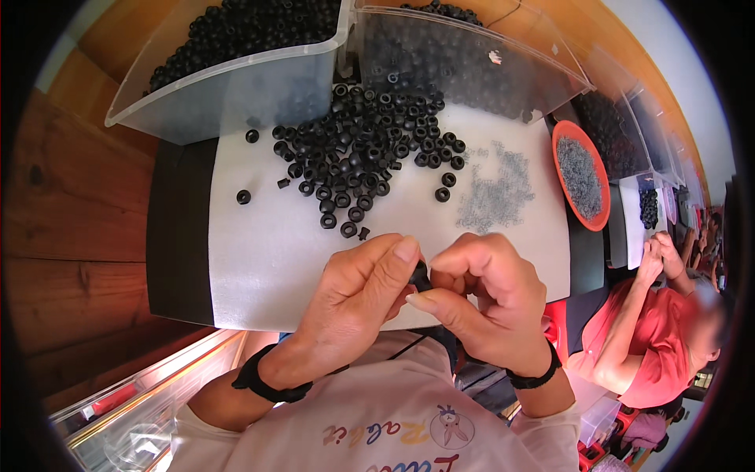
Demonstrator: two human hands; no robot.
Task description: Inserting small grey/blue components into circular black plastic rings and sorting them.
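Above the near edge of the white mat, a small black round part (421, 276) is held between my two hands. My left hand (358, 285) pinches it, the thumb lying along its upper side. From the other side, the curled fingers and thumb of my right hand (491, 303) close on the same part. Fingers hide most of it, and whether a smaller piece is in the grip cannot be seen. Beyond my hands lies a heap of black ring-shaped parts (346, 153). Right of that heap, many tiny clear-grey rings (495, 193) are spread out.
Clear plastic bins (228, 86) full of black parts stand along the far edge. An orange-red bowl (604, 189) of tiny grey pieces sits at the right edge of the white mat (259, 267). Further right, a person in a red shirt (653, 346) works with both hands raised.
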